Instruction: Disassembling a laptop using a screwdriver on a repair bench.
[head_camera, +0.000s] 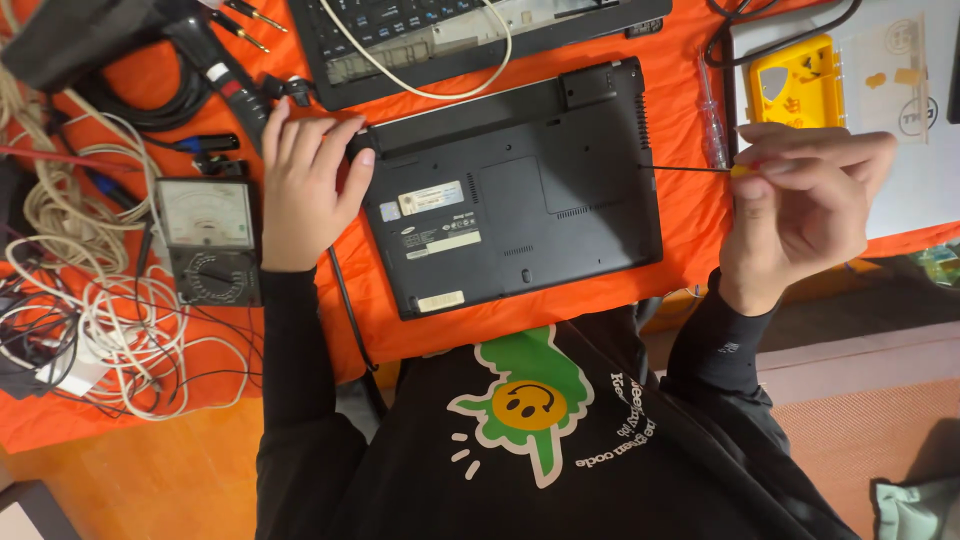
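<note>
The black laptop (515, 195) lies upside down on the orange cloth (690, 215), its underside facing up, in the middle of the view just in front of the person. The left hand (305, 185) rests on the left edge of the laptop, with the fingers spread and the palm flat; it presses down and closes on nothing. The right hand (800, 215) is closed around the yellow handle of a thin screwdriver (695, 168), and the dark shaft runs level toward the right edge of the laptop, where the tip seems to touch or almost touch; I cannot tell if it sits in a screw. In my judgement, the first risk is that the thin tip slips off and scratches the plastic case or damages the screw head, because the shaft lies nearly flat and the hand holds it only with the fingertips. A second risk is that the laptop slides on the soft cloth, since only one hand holds it. A small screw could also roll into the folds of the cloth or fall off the table edge near the right hand. On the left, the analog multimeter (208, 240) and the tangled white cables (110, 320) lie near the left forearm, so a sleeve could catch them. A second screwdriver with a clear handle (713, 125) lies just beside the right hand
</note>
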